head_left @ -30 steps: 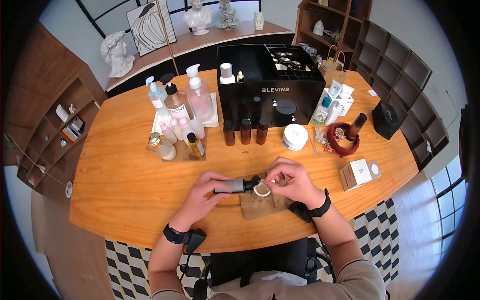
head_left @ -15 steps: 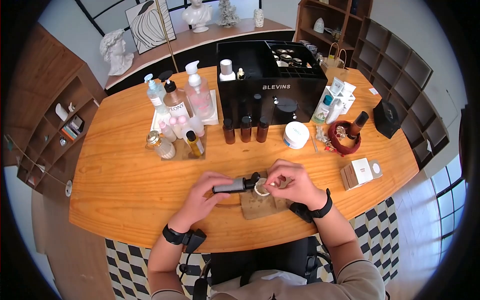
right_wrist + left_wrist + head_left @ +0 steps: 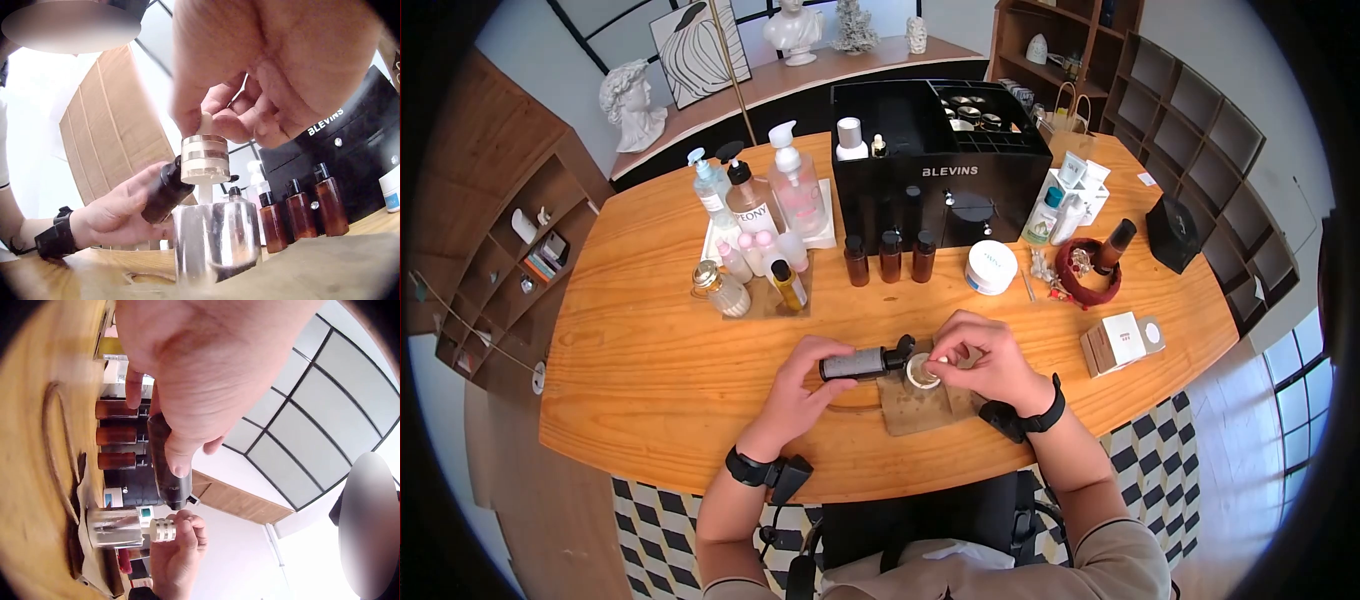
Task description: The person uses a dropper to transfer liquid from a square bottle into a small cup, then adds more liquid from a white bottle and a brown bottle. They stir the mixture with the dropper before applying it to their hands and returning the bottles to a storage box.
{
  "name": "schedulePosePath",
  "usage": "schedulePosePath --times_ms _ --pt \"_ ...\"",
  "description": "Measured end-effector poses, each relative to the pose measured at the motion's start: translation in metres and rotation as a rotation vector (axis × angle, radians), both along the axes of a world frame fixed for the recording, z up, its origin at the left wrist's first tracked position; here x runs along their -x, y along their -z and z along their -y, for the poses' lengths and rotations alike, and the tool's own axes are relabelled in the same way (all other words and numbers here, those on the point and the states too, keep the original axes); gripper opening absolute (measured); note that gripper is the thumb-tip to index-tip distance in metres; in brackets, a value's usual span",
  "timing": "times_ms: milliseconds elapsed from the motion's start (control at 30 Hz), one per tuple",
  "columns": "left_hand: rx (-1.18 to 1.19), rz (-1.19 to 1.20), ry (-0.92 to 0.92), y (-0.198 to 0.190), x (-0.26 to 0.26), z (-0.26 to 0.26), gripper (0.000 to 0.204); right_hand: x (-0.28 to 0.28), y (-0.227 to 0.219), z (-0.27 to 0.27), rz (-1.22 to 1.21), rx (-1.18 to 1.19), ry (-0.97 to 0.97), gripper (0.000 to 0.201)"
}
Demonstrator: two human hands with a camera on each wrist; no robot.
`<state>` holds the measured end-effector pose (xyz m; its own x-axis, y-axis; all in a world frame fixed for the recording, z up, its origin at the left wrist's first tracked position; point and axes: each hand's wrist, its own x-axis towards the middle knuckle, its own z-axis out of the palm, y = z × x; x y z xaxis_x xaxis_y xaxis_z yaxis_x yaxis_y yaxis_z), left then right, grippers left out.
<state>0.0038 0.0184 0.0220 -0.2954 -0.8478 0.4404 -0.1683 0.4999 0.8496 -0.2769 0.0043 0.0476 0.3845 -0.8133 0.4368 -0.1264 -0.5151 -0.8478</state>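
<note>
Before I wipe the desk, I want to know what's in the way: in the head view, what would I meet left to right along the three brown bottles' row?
Gold-topped jar, yellow bottle, three brown bottles, white jar, dark red bowl, black case.

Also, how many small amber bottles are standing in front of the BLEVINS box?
3. The left bottle, the middle bottle and the right bottle stand in one row before the black box, the right one nearest the white jar. None seems hidden.
</note>
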Motion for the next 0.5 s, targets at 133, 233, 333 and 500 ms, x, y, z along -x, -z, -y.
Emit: schedulePosePath --times_ms 133,233,333,500 --pt "0.083 0.155 0.053 0.002 -0.004 0.001 0.025 0.001 -0.001 0.001 -0.025 0.045 0.028 0.012" --pt "-0.046 -0.06 0.005 0.001 0.001 0.0 0.018 0.002 -0.003 -0.001 -0.067 -0.019 -0.042 0.013" --pt "0.011 0.113 0.043 -0.006 -0.002 -0.001 0.014 -0.001 -0.003 -0.002 -0.034 -0.065 -0.06 0.013" --pt "-0.026 0.073 -0.003 -0.008 0.004 -0.002 0.019 0.004 -0.001 0.0 -0.083 -0.022 -0.069 0.013"
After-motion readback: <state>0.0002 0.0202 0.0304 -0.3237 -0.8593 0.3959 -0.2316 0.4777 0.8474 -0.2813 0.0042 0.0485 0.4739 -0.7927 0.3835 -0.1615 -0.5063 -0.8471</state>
